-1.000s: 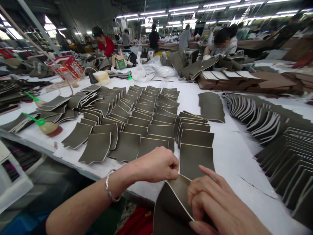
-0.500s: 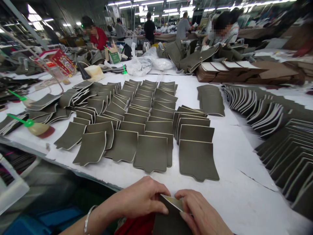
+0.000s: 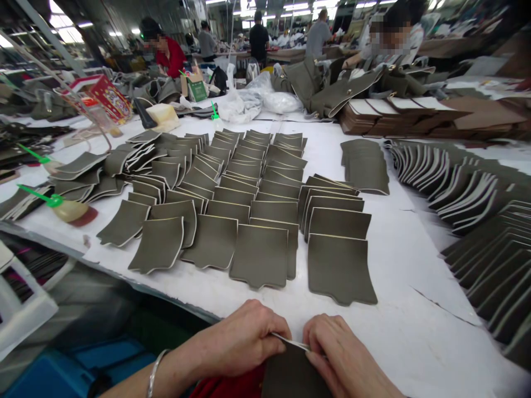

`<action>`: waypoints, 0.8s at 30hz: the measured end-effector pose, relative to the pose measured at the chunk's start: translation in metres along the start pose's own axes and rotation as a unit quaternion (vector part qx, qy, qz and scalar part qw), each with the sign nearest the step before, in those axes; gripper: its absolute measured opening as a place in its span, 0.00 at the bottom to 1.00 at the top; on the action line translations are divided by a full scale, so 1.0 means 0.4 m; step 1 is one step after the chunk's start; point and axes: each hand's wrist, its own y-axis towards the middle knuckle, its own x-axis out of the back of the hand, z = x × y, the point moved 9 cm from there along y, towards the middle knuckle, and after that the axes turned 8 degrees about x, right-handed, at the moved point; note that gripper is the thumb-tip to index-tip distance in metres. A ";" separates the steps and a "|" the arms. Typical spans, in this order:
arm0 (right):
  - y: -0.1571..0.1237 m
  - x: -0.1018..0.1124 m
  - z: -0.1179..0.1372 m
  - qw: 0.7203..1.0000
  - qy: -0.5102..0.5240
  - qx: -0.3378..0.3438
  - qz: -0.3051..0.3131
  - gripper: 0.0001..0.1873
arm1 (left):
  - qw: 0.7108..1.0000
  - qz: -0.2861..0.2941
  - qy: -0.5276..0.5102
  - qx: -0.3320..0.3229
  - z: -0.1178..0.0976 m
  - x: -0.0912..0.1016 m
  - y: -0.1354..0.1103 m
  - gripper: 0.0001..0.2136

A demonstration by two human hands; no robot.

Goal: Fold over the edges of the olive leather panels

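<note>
Held panel: olive-brown sheet (image 3: pixel 292 373), found at 6 o'clock off the bench's near edge, its lower part cut off by the frame; pale lines shown along its top edge, where two layers seem to be brought together.
Left hand (image 3: pixel 249 340): thumb and fingers closed in a pinch; the panel's top-left corner gripped.
Right hand (image 3: pixel 338 354): fingers curled, thumb set against them; the same top edge pinched near its right end.
Step in hand: judged to be the matching and pressing of the edge between both hands.
Next move: even finger pressure along the edge would be called for, with the layers held flush; slippage at the corner could leave them misaligned.
Bench (image 3: pixel 398 309): white-covered; overlapping rows of panels (image 3: pixel 261 251) carried from the middle to 10 o'clock.
Single-column panels (image 3: pixel 340 268): stood at 4 o'clock, beside the rows.
Fanned panels (image 3: pixel 446 185): laid at 3 o'clock, pale edges shown.
Squeeze bottle (image 3: pixel 68 210): green-nozzled, tipped over at 9 o'clock; amber contents seen, not touched by either hand.
Brown stack (image 3: pixel 398 122): placed at 2 o'clock, white-topped in part.
</note>
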 end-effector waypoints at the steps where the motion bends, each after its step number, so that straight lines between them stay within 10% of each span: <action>1: 0.001 0.000 -0.001 1.000 0.009 -0.002 0.003 0.12 | 1.000 0.001 -0.006 0.000 0.001 -0.002 0.000 0.09; 13: 0.017 0.064 0.048 1.000 -0.006 0.002 -0.002 0.13 | 1.000 0.006 0.004 0.001 -0.012 -0.010 0.000 0.09; 24: -0.010 0.011 0.022 1.000 0.008 0.008 0.025 0.13 | 0.999 -0.040 -0.001 -0.012 -0.012 -0.048 0.024 0.07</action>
